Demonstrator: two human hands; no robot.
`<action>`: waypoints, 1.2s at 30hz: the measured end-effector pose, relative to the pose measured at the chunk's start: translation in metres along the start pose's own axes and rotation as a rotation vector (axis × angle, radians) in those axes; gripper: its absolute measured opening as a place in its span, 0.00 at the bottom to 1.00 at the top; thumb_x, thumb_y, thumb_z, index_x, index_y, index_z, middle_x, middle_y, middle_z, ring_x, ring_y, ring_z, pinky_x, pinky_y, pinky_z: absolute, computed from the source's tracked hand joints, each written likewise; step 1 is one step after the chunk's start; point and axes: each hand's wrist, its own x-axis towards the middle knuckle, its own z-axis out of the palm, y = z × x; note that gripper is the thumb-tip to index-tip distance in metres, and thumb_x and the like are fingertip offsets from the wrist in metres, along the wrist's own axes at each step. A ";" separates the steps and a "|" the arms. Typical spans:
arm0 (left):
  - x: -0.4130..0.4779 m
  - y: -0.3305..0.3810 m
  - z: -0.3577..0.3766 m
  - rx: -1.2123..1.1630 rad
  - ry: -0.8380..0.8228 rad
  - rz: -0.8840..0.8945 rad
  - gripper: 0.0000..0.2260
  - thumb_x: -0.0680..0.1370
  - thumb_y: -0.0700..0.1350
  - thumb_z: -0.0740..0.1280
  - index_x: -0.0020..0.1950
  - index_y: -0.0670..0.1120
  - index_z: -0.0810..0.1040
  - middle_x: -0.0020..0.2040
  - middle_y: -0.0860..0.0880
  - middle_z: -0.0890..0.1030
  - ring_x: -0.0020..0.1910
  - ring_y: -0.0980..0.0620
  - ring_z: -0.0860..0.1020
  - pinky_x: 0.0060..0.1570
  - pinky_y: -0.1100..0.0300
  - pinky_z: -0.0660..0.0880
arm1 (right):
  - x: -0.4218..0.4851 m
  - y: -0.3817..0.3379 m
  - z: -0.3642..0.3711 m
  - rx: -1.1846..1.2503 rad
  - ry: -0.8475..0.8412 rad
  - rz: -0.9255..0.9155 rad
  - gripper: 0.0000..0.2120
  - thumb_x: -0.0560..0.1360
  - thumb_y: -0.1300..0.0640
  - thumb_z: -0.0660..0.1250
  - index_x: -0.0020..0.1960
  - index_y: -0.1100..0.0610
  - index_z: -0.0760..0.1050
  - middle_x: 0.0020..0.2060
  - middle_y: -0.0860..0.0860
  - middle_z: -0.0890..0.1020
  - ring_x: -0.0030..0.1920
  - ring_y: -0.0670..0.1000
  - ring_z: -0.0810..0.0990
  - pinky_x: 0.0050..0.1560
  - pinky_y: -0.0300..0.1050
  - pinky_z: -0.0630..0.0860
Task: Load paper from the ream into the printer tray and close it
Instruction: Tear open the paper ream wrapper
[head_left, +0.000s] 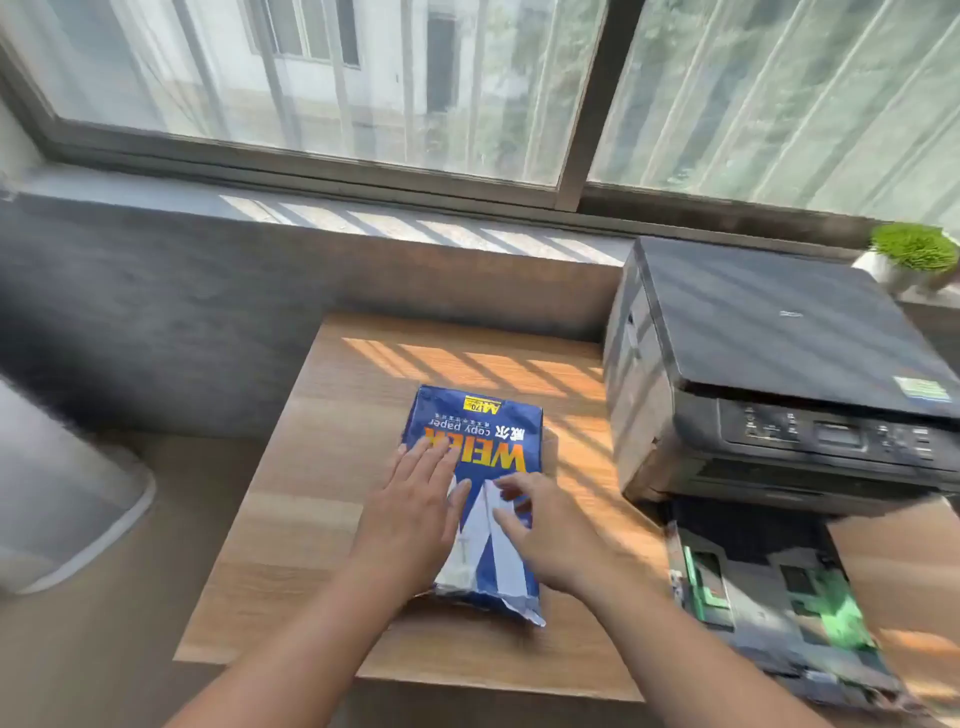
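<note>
A blue ream of copy paper (480, 431) with yellow lettering lies in the middle of the wooden table (322, 519), its near end torn open with white paper showing. My left hand (415, 509) rests flat on the ream's left side, fingers spread. My right hand (540, 530) sits on the near right part, fingers bent over the wrapper's white flap; whether it pinches the flap is unclear. A black printer (769, 364) stands at the right. Its paper tray (769, 597) is pulled out toward me, with green guides and no paper visible in it.
A grey wall and a window sill (363, 208) run behind the table. A small green plant (914, 249) stands behind the printer. A white rounded object (62, 509) sits to the left, below table level. The tray overhangs the table's near right edge.
</note>
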 end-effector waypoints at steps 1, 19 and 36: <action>0.005 -0.011 0.017 0.031 -0.050 0.008 0.28 0.82 0.55 0.44 0.71 0.43 0.72 0.71 0.45 0.75 0.72 0.45 0.70 0.70 0.45 0.68 | 0.007 0.007 0.021 -0.051 -0.058 0.028 0.19 0.78 0.53 0.67 0.69 0.52 0.74 0.62 0.49 0.79 0.60 0.49 0.79 0.66 0.47 0.73; -0.028 -0.073 0.141 0.123 -0.263 0.078 0.24 0.82 0.51 0.47 0.78 0.49 0.58 0.80 0.51 0.56 0.79 0.44 0.54 0.75 0.42 0.58 | 0.043 0.068 0.138 -0.226 0.034 0.075 0.02 0.78 0.56 0.66 0.47 0.53 0.73 0.49 0.49 0.76 0.53 0.54 0.75 0.51 0.52 0.74; -0.024 -0.068 0.139 0.136 -0.340 0.038 0.25 0.83 0.54 0.43 0.80 0.51 0.45 0.81 0.53 0.44 0.79 0.45 0.44 0.76 0.41 0.50 | -0.111 0.100 0.173 -0.371 -0.059 -0.478 0.06 0.71 0.62 0.73 0.44 0.55 0.77 0.68 0.53 0.80 0.71 0.53 0.75 0.67 0.50 0.75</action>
